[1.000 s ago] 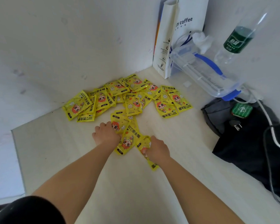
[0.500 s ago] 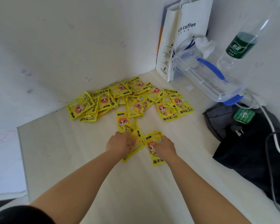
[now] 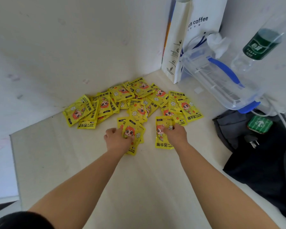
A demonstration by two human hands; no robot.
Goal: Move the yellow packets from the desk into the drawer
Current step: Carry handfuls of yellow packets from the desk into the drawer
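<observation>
Many yellow packets (image 3: 135, 98) lie in a loose pile in the desk's back corner against the white wall. My left hand (image 3: 116, 140) grips a small stack of yellow packets (image 3: 130, 131) just in front of the pile, thumb on the top one. My right hand (image 3: 176, 135) pinches the upper part of a single yellow packet (image 3: 161, 141) that lies flat on the desk (image 3: 139, 179), close to the pile's right end. No drawer is in view.
A white coffee paper bag (image 3: 193, 35) stands at the back right. Beside it are a clear plastic box with blue handle (image 3: 221, 83) and a green-labelled bottle (image 3: 257, 45). Dark clothing (image 3: 257, 156) with a plug, a green case and cables covers the right side.
Both hands first dragged packets toward me out of the pile. Since then my right hand has moved back up and right toward the pile with its packet, and my left hand has shifted slightly forward.
</observation>
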